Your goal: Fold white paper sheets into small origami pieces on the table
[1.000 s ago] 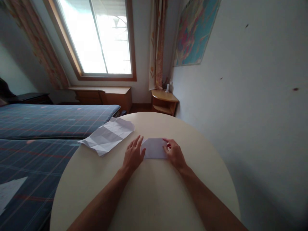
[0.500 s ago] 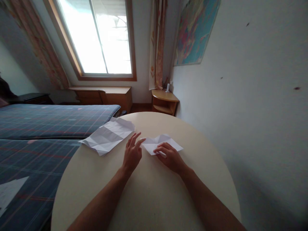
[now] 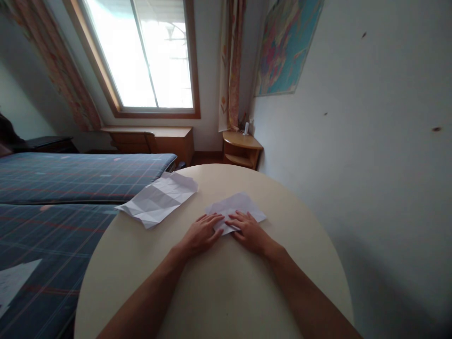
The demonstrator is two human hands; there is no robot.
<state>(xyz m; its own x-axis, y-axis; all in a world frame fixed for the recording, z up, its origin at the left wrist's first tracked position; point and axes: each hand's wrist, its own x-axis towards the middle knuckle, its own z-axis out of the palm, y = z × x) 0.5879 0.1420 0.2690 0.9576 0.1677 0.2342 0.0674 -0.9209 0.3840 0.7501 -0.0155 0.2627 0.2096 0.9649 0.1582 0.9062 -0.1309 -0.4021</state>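
Observation:
A creased white sheet of folded paper [image 3: 243,201] lies on the round table beneath both my hands. My left hand [image 3: 203,234] rests on its near left part, fingers stretched out toward the right and the thumb close to the near edge. On the near right part lies my right hand [image 3: 249,231], its fingers extended and slightly spread over the paper, thumb by the near edge. The fingertips of the two hands almost meet. My fingers cover part of the near side of the paper.
Another creased white paper [image 3: 160,200] lies at the table's left edge, partly overhanging. The cream round table [image 3: 226,287] stands beside a plaid mattress [image 3: 52,230]. A white wall [image 3: 370,141] rises on the right. Farther back are a desk [image 3: 173,133] and a corner shelf [image 3: 243,140].
My left hand has come down and right onto the paper from its left corner. The paper lies flatter and has turned slightly. My right hand has barely shifted.

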